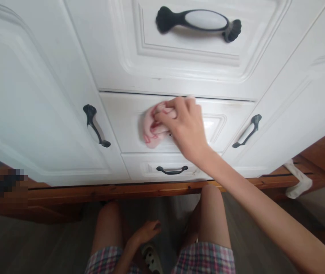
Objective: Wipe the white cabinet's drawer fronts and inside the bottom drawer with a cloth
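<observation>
My right hand reaches across from the lower right, its fingers closed round a bunched pink and white cloth with red markings. The cloth lies against the front of the white middle drawer, covering much of its raised panel. The hand and cloth hide most of that drawer's handle. Down between my knees, my left hand hangs away from the cabinet with its fingers curled in. Nothing shows in it.
Above is a drawer with a large black and white handle; below sits one with a black handle. Doors with handles flank them. A wooden ledge runs beneath, a white cloth draped on its right.
</observation>
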A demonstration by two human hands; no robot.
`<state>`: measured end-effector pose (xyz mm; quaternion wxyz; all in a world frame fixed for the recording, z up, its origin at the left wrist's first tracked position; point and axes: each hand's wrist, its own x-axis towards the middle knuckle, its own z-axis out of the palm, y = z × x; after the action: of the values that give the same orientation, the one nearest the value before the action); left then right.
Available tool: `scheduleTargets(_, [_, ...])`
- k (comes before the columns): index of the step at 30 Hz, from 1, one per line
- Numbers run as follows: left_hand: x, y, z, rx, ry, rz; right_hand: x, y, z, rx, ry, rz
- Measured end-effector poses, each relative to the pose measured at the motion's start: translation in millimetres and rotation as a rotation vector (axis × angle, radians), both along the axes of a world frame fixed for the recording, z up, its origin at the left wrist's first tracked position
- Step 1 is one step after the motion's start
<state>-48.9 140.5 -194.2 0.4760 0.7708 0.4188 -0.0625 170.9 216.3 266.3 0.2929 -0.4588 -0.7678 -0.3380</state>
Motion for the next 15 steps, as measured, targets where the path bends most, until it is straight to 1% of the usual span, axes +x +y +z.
scheduleTargets(3, [-3, 3, -8.9, 0.003, 0.036, 0.009, 73, -18, 1.6, 0.027, 0.150, -0.116])
scheduleTargets(4, [-1, 4, -11.8, 0.005, 0.039, 0.010, 96, -22, -0.5, 0.066, 0.213, -0.148])
scheduleTargets(6, [8, 6, -16.8, 0.001, 0.033, 0.003, 131, -29, -10.6, 0.155, 0.341, -0.186])
scheduleTargets(7, [14, 6, -18.9, -0.004, 0.029, -0.005, 141, -31, -19.0, 0.190, 0.392, -0.199])
scheduleTargets(8, [20, 5, -20.7, -0.012, 0.029, -0.015, 146, -32, -29.6, 0.213, 0.429, -0.210])
scheduleTargets(10, [32, 2, -23.9, -0.036, 0.042, -0.040, 141, -32, -56.7, 0.217, 0.456, -0.225])
scheduleTargets(13, [41, -6, -27.4, -0.074, 0.093, -0.070, 114, -30, -101.3, 0.173, 0.447, -0.244])
scheduleTargets(15, [41, -9, -29.1, -0.087, 0.126, -0.075, 92, -27, -123.6, 0.164, 0.493, -0.261])
